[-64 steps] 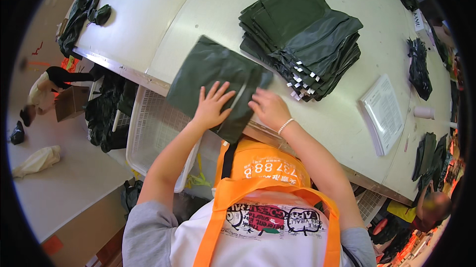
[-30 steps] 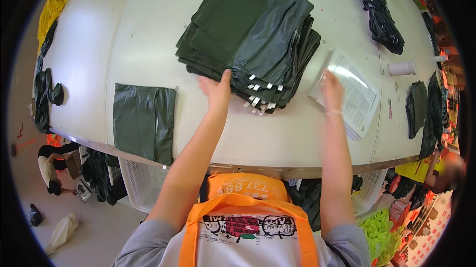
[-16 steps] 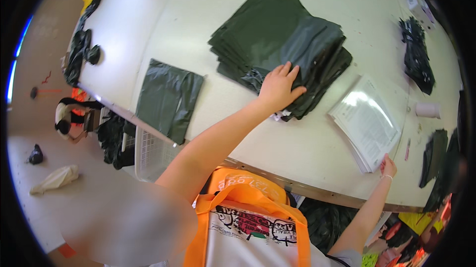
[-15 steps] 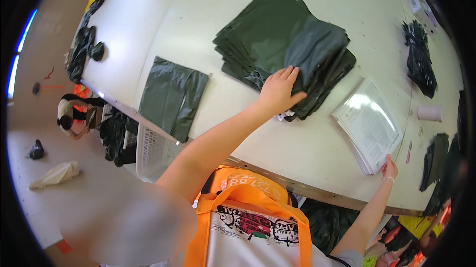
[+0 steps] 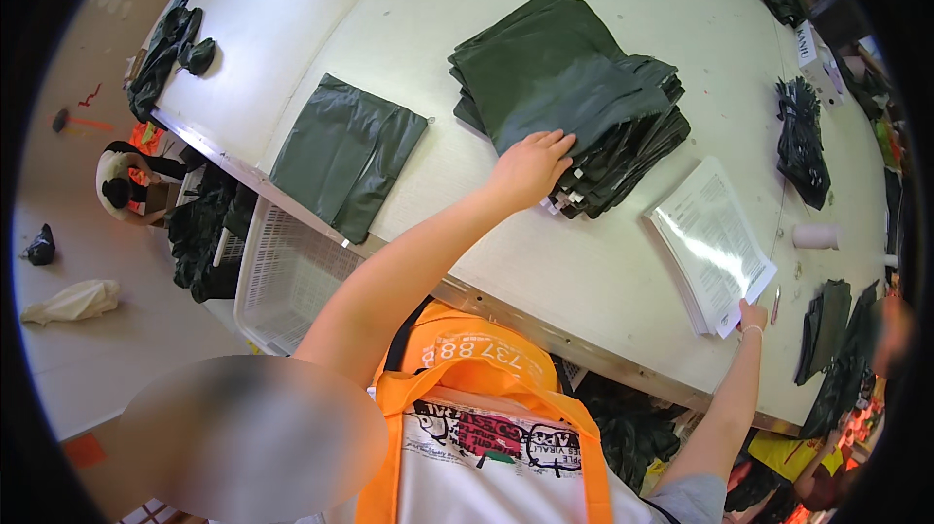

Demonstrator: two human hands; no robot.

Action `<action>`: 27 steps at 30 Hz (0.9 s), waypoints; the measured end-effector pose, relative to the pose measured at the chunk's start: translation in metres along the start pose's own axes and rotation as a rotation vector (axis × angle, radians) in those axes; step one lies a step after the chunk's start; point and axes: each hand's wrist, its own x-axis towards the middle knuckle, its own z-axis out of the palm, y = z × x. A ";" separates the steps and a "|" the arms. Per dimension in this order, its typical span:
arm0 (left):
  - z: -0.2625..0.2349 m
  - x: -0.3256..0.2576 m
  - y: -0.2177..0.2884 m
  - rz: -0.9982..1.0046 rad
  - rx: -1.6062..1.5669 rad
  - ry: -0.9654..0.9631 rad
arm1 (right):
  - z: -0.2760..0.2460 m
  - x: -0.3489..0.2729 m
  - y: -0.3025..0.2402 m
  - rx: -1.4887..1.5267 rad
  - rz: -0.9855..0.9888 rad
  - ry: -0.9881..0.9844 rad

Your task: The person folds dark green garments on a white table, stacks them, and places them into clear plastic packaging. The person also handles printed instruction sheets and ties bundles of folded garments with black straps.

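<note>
A stack of folded dark green garments [image 5: 545,47] lies at the middle of the table. My left hand [image 5: 530,169] is at the stack's near edge, its fingers over the top piece and its thumb out of sight; it appears to grip that edge. The top piece bulges above the pile, and small white tags show along the near side. To the right rests a pile of clear printed plastic bags [image 5: 705,232]. My right hand [image 5: 751,317] pinches the near right corner of the top bag. A single folded dark green garment [image 5: 348,156] lies left of the stack.
A white plastic basket [image 5: 292,266] stands below the table's near left edge. Right of the bags are a thread cone [image 5: 815,236], a bundle of black strips [image 5: 802,140] and dark folded pieces [image 5: 823,329]. Another person [image 5: 131,183] bends at the far left.
My left hand has shifted on the stack; its thumb no longer shows, and the top piece bulges more. My right hand stays at the bags' corner. The whole view has shifted slightly.
</note>
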 end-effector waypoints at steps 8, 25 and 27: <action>0.009 0.027 -0.013 -0.127 -0.049 0.187 | -0.060 -0.043 -0.052 0.604 -0.155 0.163; 0.011 0.052 -0.044 -0.152 -0.201 0.213 | -0.068 -0.252 -0.254 0.999 -0.358 -0.480; -0.014 0.056 -0.040 -0.065 -0.303 0.417 | -0.069 -0.257 -0.271 0.954 -0.355 -0.523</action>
